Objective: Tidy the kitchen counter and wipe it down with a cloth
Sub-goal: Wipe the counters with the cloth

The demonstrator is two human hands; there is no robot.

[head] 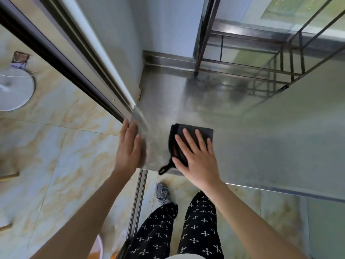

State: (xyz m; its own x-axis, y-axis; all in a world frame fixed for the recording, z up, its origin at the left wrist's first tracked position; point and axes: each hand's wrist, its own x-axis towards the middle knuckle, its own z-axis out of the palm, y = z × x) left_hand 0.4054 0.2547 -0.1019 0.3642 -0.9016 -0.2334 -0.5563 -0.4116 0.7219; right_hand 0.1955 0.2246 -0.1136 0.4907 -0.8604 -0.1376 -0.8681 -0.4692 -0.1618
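Note:
A folded black cloth (203,132) with a hanging loop lies on the steel counter (261,139) near its front left corner. My right hand (196,157) presses flat on the cloth, fingers straight and spread. The loop dangles over the counter's front edge. My left hand (129,146) is open with straight fingers at the counter's left edge, beside the door frame; whether it touches the steel is unclear.
A metal wire rack (270,68) stands at the back right of the counter. A sliding door frame (80,58) runs along the left. A white round object (15,88) sits on the marble-patterned floor (61,156) at left.

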